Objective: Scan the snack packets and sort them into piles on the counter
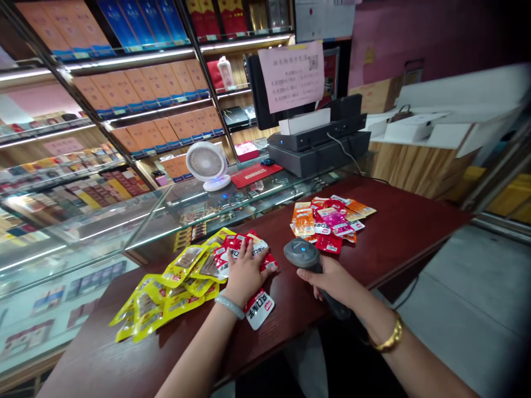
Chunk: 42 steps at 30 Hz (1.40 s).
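Note:
My left hand (245,272) lies with fingers spread on some red-and-white snack packets (232,243) at the middle of the dark red counter. One more red-and-white packet (261,309) pokes out below the palm. Under and left of these spreads a heap of yellow-edged snack packets (174,287). Wrapped round the handle of a grey barcode scanner (302,252) is my right hand (332,279); the scanner's head points away from me over the counter. Beyond it sits a pile of small red, orange and pink packets (327,221).
A glass display case (166,221) runs along the counter's far side, bearing a white fan (207,163) and a red mat (256,173). Behind a monitor with a pink notice (292,77) and a black cash drawer (319,152) stand shelves of boxes (141,88).

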Each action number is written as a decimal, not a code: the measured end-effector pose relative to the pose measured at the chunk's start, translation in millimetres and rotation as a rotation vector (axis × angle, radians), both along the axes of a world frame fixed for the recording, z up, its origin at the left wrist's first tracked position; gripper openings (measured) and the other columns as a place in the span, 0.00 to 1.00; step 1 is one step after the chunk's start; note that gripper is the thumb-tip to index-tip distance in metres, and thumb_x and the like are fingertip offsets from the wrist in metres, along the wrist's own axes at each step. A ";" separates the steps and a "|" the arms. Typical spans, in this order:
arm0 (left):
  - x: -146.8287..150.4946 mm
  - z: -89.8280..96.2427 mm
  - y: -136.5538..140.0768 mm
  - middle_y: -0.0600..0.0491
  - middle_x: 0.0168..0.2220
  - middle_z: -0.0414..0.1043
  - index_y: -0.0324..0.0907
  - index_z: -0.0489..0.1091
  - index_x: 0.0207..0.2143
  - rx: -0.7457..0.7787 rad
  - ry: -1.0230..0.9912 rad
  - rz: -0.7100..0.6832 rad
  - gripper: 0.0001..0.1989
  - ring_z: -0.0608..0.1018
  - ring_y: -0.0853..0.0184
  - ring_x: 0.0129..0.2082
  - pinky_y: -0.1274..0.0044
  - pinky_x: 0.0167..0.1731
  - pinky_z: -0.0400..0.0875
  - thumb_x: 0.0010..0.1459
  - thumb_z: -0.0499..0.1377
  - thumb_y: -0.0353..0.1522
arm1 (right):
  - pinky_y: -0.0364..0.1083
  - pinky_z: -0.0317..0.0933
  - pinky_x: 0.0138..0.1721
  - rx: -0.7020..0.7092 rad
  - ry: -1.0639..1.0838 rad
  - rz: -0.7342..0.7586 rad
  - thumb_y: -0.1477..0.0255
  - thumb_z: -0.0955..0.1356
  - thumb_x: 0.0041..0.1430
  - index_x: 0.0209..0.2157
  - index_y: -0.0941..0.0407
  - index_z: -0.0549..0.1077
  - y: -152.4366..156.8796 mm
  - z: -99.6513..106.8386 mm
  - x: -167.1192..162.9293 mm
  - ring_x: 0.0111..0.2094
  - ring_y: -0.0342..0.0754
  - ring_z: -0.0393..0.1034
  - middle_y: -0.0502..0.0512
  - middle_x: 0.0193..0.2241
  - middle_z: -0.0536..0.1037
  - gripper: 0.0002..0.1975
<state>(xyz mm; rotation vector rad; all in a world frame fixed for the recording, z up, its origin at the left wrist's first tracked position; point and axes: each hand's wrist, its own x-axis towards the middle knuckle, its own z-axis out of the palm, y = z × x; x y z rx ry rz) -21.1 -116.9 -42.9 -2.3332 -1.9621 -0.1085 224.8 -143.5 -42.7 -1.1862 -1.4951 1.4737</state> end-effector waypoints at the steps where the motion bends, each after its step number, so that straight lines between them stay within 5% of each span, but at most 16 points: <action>1: -2.0 1.4 1.9 0.45 0.69 0.54 0.60 0.63 0.63 -0.002 0.003 0.007 0.31 0.50 0.45 0.70 0.43 0.61 0.29 0.58 0.52 0.56 | 0.41 0.62 0.16 0.001 0.004 0.001 0.52 0.72 0.53 0.36 0.56 0.69 -0.2 1.2 0.8 0.14 0.43 0.66 0.42 0.14 0.68 0.21; 6: 11.9 13.4 15.2 0.44 0.66 0.59 0.54 0.68 0.60 0.091 0.007 0.008 0.30 0.53 0.43 0.68 0.44 0.62 0.27 0.58 0.55 0.54 | 0.41 0.61 0.16 0.007 0.035 -0.001 0.54 0.72 0.54 0.40 0.56 0.70 -0.1 0.3 10.3 0.14 0.43 0.65 0.42 0.14 0.69 0.21; 9: 40.5 18.5 32.4 0.44 0.61 0.67 0.48 0.72 0.55 0.138 -0.073 -0.027 0.25 0.62 0.50 0.64 0.55 0.66 0.40 0.61 0.55 0.49 | 0.41 0.61 0.16 0.006 0.061 -0.026 0.53 0.72 0.54 0.38 0.55 0.70 0.7 -4.1 18.1 0.14 0.44 0.66 0.44 0.15 0.70 0.20; 13: 82.0 13.1 69.1 0.44 0.48 0.77 0.43 0.76 0.48 0.055 -0.206 -0.053 0.20 0.73 0.57 0.52 0.68 0.57 0.60 0.62 0.55 0.45 | 0.41 0.59 0.16 -0.001 0.040 -0.058 0.51 0.71 0.53 0.36 0.55 0.69 -1.6 -4.3 29.2 0.14 0.45 0.66 0.44 0.12 0.69 0.21; 18: 113.5 1.2 116.8 0.41 0.46 0.77 0.41 0.76 0.45 -0.027 -0.263 0.051 0.19 0.75 0.56 0.50 0.70 0.51 0.63 0.61 0.55 0.43 | 0.40 0.57 0.16 -0.004 0.027 -0.095 0.50 0.71 0.53 0.34 0.56 0.68 -7.7 -4.8 46.1 0.13 0.43 0.65 0.43 0.12 0.69 0.23; 22: 122.9 0.7 135.5 0.41 0.48 0.76 0.42 0.74 0.46 -0.163 -0.343 0.151 0.24 0.76 0.54 0.49 0.71 0.45 0.66 0.51 0.63 0.47 | 0.40 0.57 0.16 0.003 0.013 -0.139 0.49 0.70 0.53 0.34 0.55 0.68 -9.9 -10.6 57.5 0.13 0.44 0.65 0.43 0.12 0.69 0.23; 30: 110.0 -12.5 120.4 0.53 0.33 0.76 0.42 0.68 0.36 -0.086 -0.693 0.127 0.08 0.77 0.68 0.32 0.79 0.30 0.64 0.56 0.62 0.35 | 0.40 0.57 0.16 -0.005 -0.036 -0.162 0.47 0.70 0.53 0.33 0.55 0.68 -11.3 -14.0 61.5 0.13 0.45 0.67 0.44 0.12 0.70 0.24; 35: 90.8 -17.4 98.8 0.57 0.27 0.72 0.42 0.65 0.34 -0.072 -0.969 0.088 0.07 0.74 0.72 0.26 0.82 0.26 0.62 0.56 0.61 0.34 | 0.41 0.58 0.16 -0.010 -0.011 -0.115 0.48 0.70 0.53 0.34 0.55 0.68 -10.9 -12.5 51.5 0.13 0.45 0.66 0.44 0.11 0.70 0.24; 42: 66.1 -13.9 73.6 0.57 0.25 0.71 0.43 0.64 0.32 0.005 -0.985 0.121 0.04 0.74 0.71 0.26 0.80 0.27 0.63 0.57 0.58 0.33 | 0.40 0.58 0.17 -0.006 -0.029 -0.030 0.50 0.70 0.55 0.34 0.56 0.69 -14.2 -3.2 29.3 0.14 0.43 0.66 0.44 0.12 0.69 0.22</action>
